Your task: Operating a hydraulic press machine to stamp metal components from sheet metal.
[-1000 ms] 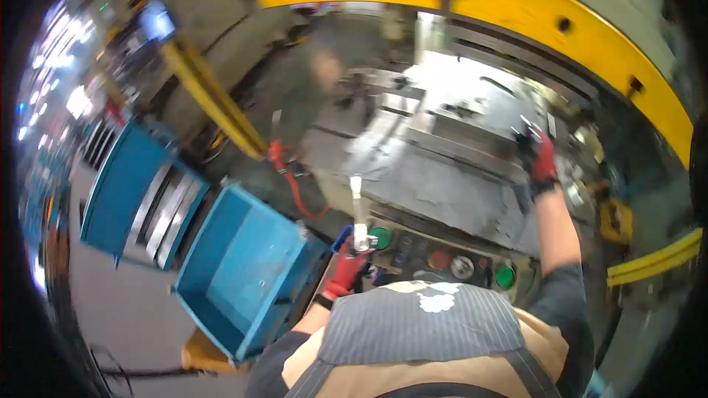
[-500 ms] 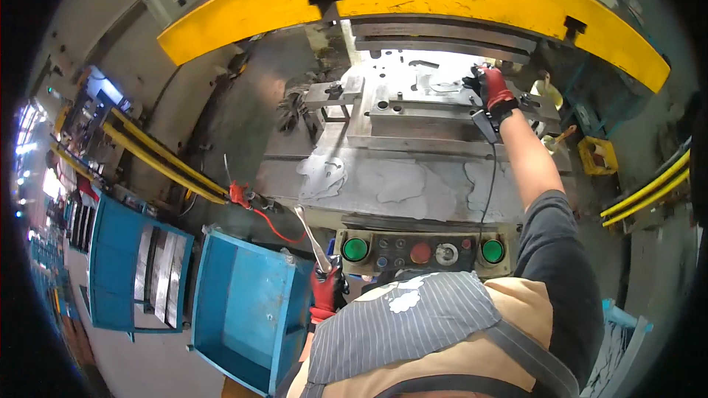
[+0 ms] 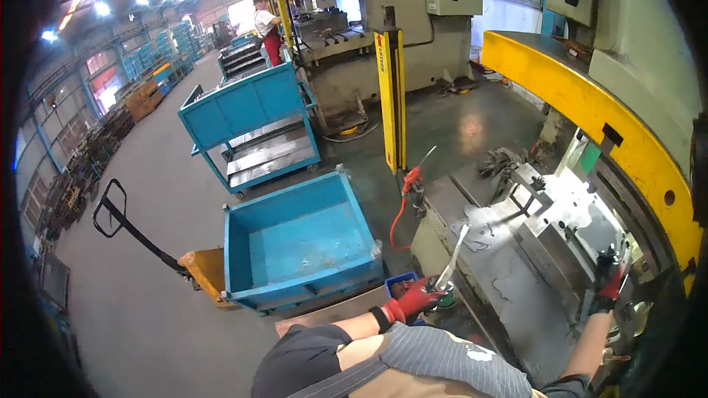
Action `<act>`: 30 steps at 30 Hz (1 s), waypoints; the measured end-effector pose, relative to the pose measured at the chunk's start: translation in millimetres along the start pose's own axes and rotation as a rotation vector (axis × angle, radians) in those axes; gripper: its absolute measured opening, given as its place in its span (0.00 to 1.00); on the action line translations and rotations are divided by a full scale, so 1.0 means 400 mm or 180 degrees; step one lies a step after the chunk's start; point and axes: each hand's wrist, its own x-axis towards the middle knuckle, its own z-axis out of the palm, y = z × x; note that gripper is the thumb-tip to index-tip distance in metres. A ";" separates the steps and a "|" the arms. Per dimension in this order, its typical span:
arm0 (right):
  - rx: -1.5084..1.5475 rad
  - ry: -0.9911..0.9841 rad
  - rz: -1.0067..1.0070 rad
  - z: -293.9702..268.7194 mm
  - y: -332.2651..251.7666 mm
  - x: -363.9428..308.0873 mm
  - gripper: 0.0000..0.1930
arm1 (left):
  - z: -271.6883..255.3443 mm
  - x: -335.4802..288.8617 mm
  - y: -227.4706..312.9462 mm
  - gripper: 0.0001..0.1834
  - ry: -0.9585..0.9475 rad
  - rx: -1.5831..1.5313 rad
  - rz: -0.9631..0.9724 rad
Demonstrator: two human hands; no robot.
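Observation:
My left hand (image 3: pixel 422 296), in a red glove with black fingers, is closed around a metal wrench (image 3: pixel 452 259). The wrench slants upward, away from my body, beside the press table's near left corner. My right hand (image 3: pixel 609 281), gloved alike, reaches over the steel die (image 3: pixel 546 250) on the press bed. Its dark fingers are curled close to the die's bright upper plate (image 3: pixel 597 232); what they grip, if anything, cannot be made out. Grey smears of fluid (image 3: pixel 479 232) lie on the bed beside the die.
A blue metal bin (image 3: pixel 302 239) rests on a yellow pallet jack (image 3: pixel 205 273) at my left. Behind it stand a blue cart (image 3: pixel 251 121) and a yellow post (image 3: pixel 391 96). A red air gun (image 3: pixel 410 180) hangs by the table. The press's yellow beam (image 3: pixel 590 103) overhangs the die. Another person (image 3: pixel 268 28) stands far off.
The view has swung left, bringing the bin, cart, aisle and another person into sight. My left hand still holds the wrench, now farther out from my body. My right hand stays at the die.

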 end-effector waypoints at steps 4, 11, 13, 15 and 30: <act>-0.1419 -0.0036 -0.0394 0.184 0.038 -0.142 0.17 | -0.028 0.008 -0.071 0.22 0.0708 0.0496 0.0102; -0.3805 0.0045 -0.2688 0.206 0.076 -0.391 0.23 | -0.042 0.008 -0.072 0.21 0.0517 0.1240 0.0773; -0.1888 0.0556 -0.0570 0.167 0.013 -0.416 0.20 | -0.051 0.006 -0.056 0.24 0.0470 0.1439 0.0828; -0.1413 0.0689 0.0551 0.149 -0.029 -0.442 0.18 | -0.034 -0.017 0.022 0.24 0.0283 0.0460 0.0085; -0.1695 0.0036 0.0701 0.272 0.077 -0.540 0.19 | -0.086 -0.071 0.123 0.21 0.0310 0.0175 0.0207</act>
